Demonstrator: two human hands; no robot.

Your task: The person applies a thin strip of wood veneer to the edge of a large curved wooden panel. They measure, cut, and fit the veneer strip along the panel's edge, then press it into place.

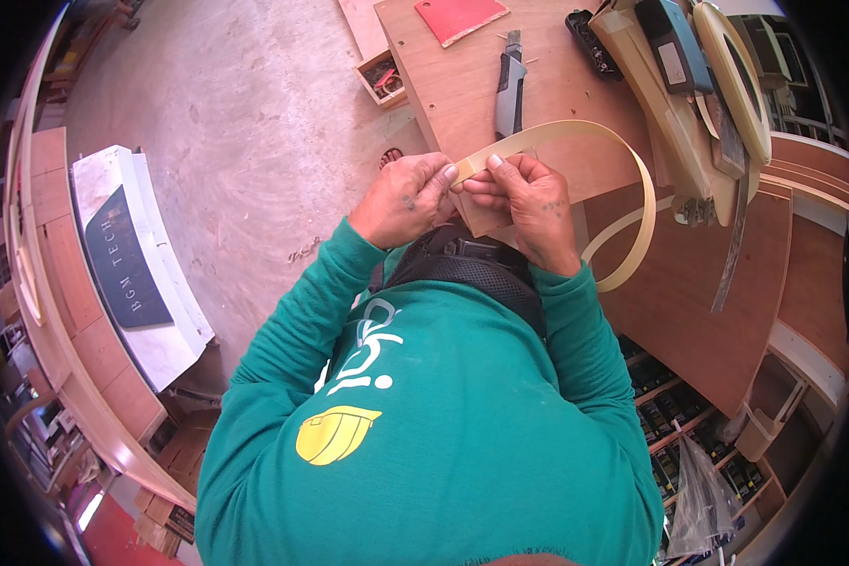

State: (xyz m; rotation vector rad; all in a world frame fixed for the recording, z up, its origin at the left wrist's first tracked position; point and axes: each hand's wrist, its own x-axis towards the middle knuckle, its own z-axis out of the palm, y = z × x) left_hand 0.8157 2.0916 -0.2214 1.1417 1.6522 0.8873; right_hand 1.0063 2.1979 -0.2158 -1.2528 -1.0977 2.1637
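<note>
Near the middle of the head view my left hand pinches one end of a pale cream flexible strip between thumb and fingers. My right hand grips the same strip just beside it, thumb on top and fingers curled underneath, where a short lighter tan section lies between my hands. The rest of the strip loops out to the right and down behind my right wrist. Just beyond my hands, a grey utility knife lies on a plywood work top, with a red flat piece farther back.
At the upper right are a black tray, a blue-grey box and tools on wood. A small wooden box sits at the work top's left. Concrete floor, a white signboard, lower shelves and someone's foot also show.
</note>
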